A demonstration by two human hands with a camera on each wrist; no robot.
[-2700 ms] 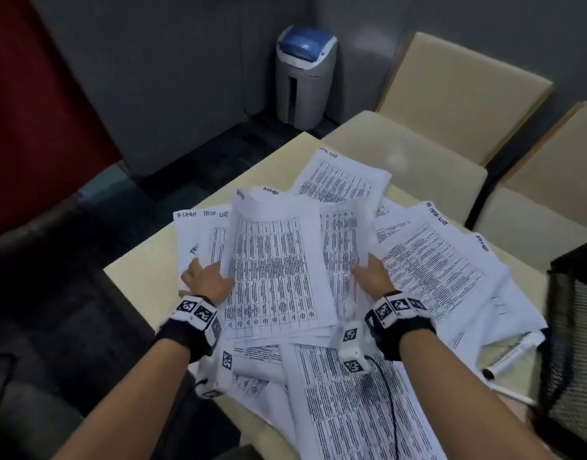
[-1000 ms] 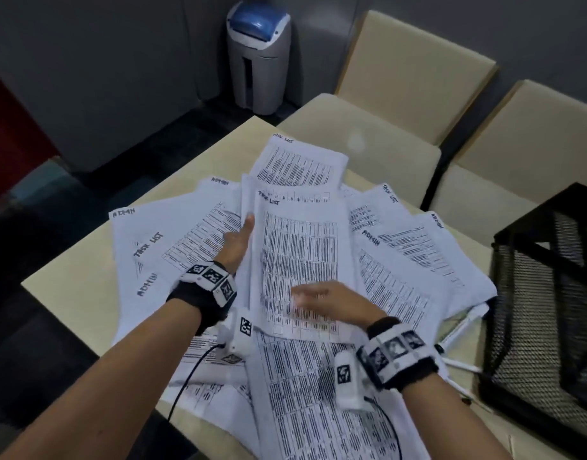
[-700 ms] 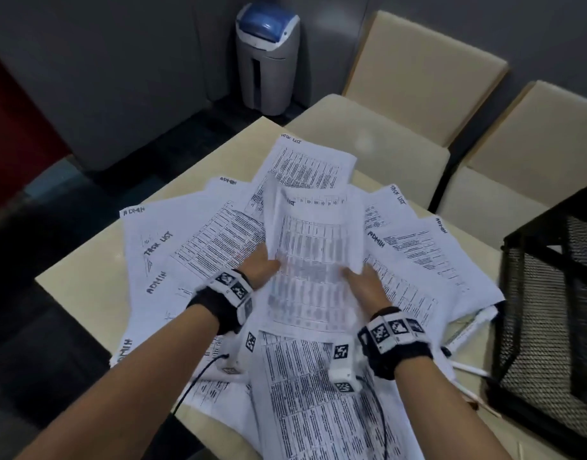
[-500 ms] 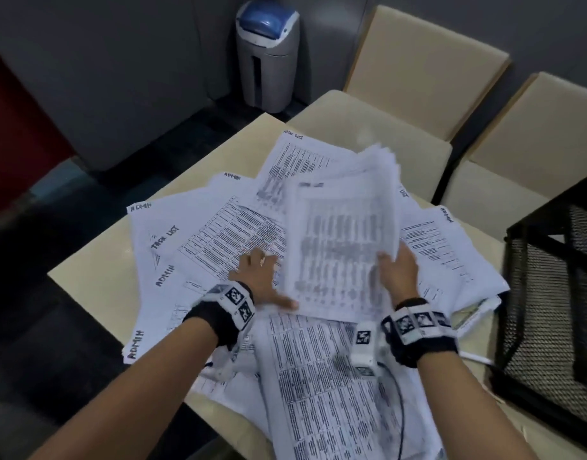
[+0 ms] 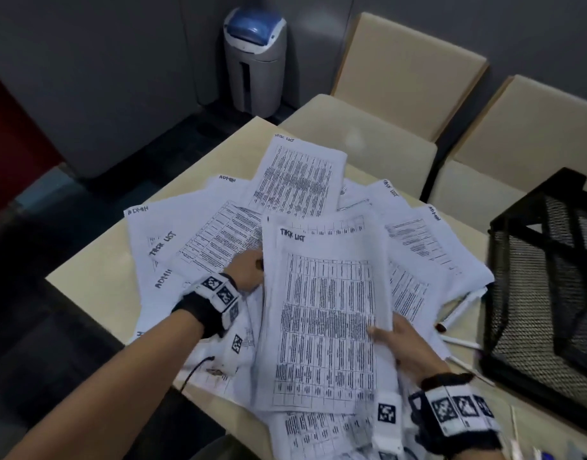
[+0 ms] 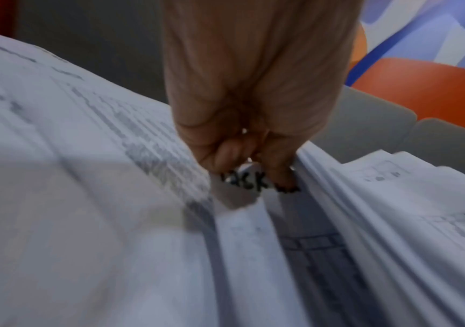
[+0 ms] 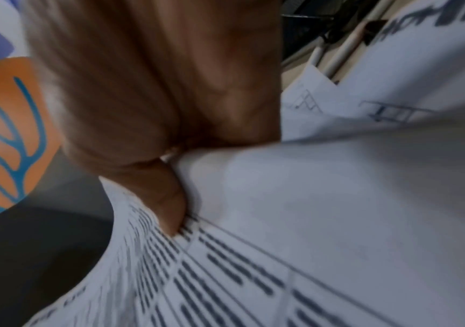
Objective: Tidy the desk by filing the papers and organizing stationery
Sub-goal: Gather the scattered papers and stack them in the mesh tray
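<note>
1. Holding a bundle of printed sheets [image 5: 325, 313] over the middle of the frame, the person has both hands on it; the top page bears a dense table and the handwritten heading "TASK LIST" at its upper left corner.
2. At the bundle's right edge, the right hand [image 5: 405, 346] has its grip closed on the paper, thumb on top and fingers beneath; the right wrist view shows the thumb [image 7: 167, 199] pressed into the printed rows.
3. On the bundle's left edge, the left hand [image 5: 247, 270] has its fingers tucked behind the sheets, and the left wrist view shows the fingertips [image 6: 225, 154] curled in among several page edges, gripping them.
4. Spread beneath, loose papers [image 5: 219, 234] fan across the pale bench [image 5: 96, 277], overlapping, some marked "ADMIN" or "TASK LIST" in black marker.
5. Lying at centre right, a white marker [image 5: 459, 310] pokes out from under the papers, just beside a black mesh organizer [image 5: 547, 287] at the right edge.
6. Standing in the upper part of the frame are a grey bin with a blue lid [image 5: 254, 58] and two beige chairs [image 5: 405, 74].
</note>
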